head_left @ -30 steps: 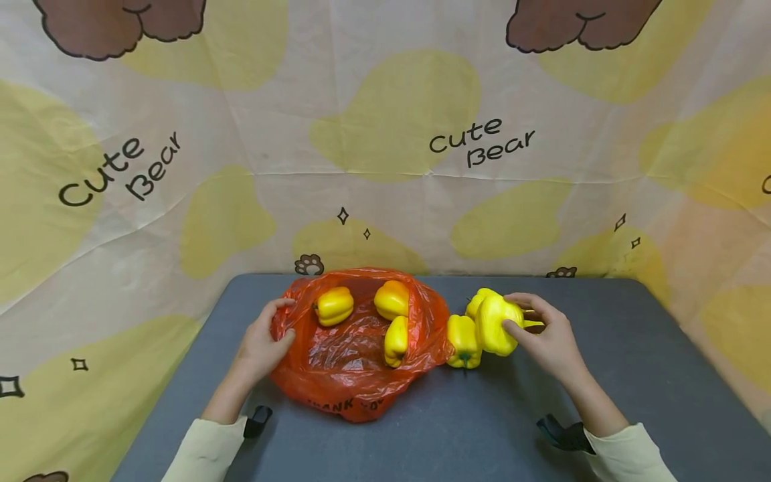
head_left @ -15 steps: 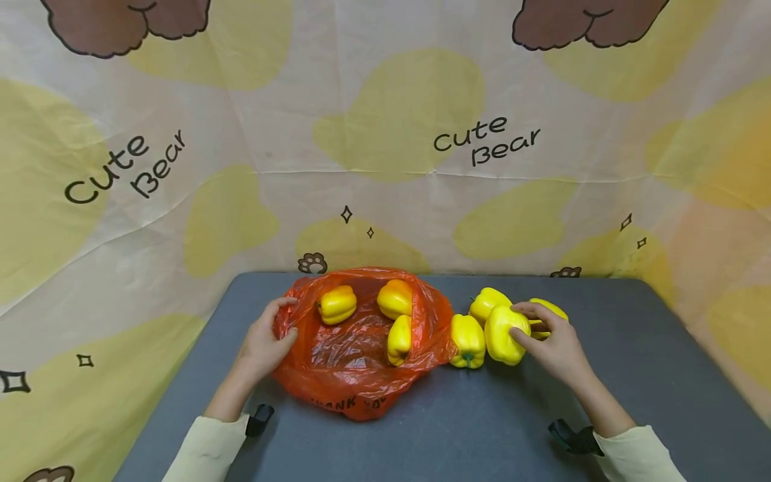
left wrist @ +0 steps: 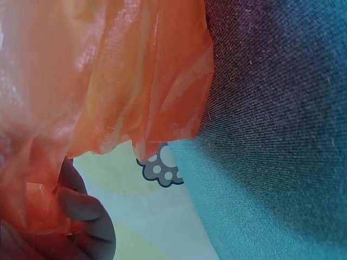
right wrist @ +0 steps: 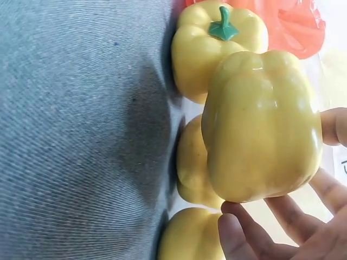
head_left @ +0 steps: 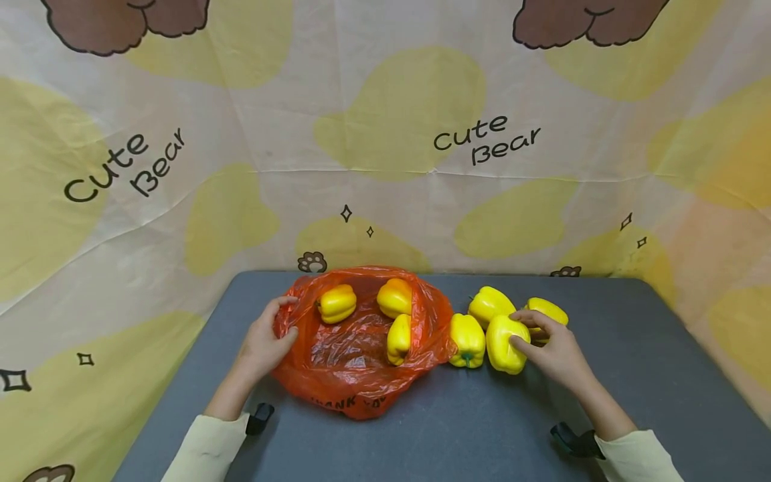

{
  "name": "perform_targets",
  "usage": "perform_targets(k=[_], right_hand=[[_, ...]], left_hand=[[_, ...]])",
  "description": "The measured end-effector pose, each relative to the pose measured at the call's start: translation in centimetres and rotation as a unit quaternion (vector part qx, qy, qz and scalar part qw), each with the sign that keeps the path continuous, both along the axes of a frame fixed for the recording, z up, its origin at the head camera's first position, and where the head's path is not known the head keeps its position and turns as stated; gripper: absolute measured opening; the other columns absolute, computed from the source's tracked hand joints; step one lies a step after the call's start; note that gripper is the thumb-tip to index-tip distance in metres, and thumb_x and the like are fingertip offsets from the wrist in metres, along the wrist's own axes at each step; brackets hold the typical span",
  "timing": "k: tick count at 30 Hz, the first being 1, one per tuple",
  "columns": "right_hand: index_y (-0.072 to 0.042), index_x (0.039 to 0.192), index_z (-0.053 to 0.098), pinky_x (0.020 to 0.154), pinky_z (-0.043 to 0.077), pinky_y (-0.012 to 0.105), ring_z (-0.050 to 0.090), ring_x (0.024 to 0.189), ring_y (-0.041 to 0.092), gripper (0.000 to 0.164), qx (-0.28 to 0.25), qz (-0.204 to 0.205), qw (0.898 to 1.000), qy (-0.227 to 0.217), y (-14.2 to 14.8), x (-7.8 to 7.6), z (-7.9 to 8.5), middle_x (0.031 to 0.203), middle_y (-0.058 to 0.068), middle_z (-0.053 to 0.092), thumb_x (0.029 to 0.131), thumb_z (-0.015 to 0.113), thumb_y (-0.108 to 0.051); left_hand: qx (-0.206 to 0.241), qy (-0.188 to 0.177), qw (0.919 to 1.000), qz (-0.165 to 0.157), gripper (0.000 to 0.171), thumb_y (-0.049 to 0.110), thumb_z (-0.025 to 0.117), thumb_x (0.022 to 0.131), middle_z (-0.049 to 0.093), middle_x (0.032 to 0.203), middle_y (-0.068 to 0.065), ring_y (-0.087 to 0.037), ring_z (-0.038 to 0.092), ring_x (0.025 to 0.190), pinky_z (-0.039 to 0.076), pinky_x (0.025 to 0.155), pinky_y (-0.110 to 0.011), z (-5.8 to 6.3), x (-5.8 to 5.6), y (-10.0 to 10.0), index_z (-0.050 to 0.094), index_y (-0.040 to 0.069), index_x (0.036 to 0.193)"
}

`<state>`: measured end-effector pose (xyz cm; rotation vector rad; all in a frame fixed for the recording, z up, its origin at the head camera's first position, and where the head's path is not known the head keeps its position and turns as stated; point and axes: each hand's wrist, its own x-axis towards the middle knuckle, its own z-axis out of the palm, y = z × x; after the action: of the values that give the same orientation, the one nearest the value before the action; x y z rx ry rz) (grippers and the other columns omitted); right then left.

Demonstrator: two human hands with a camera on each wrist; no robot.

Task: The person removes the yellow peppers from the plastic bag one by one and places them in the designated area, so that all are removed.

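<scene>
With fingertips and thumb, my right hand (head_left: 553, 349) holds a yellow bell pepper (head_left: 508, 344) to the right of the bag. The right wrist view shows this bell pepper (right wrist: 263, 127) large and near, overlapping others behind it. My left hand (head_left: 263, 345) grips the left rim of a red plastic bag (head_left: 349, 385); its curled fingers (left wrist: 87, 208) show beside the film in the left wrist view. The bag's mouth faces up. Inside lie three yellow bell peppers: one at left (head_left: 337, 304), one at the back (head_left: 394, 298), one at right (head_left: 398, 340), partly hidden by the rim.
Three more bell peppers lie on the grey table (head_left: 440, 435): one against the bag (head_left: 467, 341), one behind (head_left: 491, 305), one beyond my right hand (head_left: 547, 309). A printed cloth (head_left: 391, 114) hangs behind the table.
My right hand has brought the held bell pepper slightly right and nearer to me, uncovering the peppers behind it. My left hand stays at the bag's rim.
</scene>
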<state>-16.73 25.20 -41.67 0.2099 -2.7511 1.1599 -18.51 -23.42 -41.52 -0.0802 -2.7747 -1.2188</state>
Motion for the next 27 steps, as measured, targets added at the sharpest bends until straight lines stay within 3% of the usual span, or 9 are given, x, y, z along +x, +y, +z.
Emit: perform_targets(k=[23, 27], right_hand=[[-0.009, 0.120, 0.061, 0.076, 0.053, 0.041, 0.065, 0.093, 0.029, 0.041, 0.025, 0.003, 0.999, -0.030, 0.2, 0.0, -1.7, 0.119, 0.020, 0.064, 0.086, 0.072, -0.027], [-0.007, 0.121, 0.060, 0.079, 0.053, 0.044, 0.064, 0.094, 0.029, 0.042, 0.027, 0.004, 0.999, -0.022, 0.2, -0.1, -1.9, 0.119, 0.019, 0.064, 0.086, 0.072, -0.026]], left_hand=[[0.005, -0.005, 1.0000, 0.002, 0.050, 0.010, 0.061, 0.090, 0.054, 0.130, -0.022, -0.033, 0.061, 0.102, 0.056, 0.079, -0.043, 0.0, 0.1, 0.1, 0.042, 0.019, 0.136], [0.004, -0.004, 1.0000, 0.002, 0.050, 0.010, 0.061, 0.090, 0.055, 0.130, -0.022, -0.033, 0.061, 0.102, 0.056, 0.079, -0.044, 0.0, 0.1, 0.1, 0.042, 0.019, 0.136]])
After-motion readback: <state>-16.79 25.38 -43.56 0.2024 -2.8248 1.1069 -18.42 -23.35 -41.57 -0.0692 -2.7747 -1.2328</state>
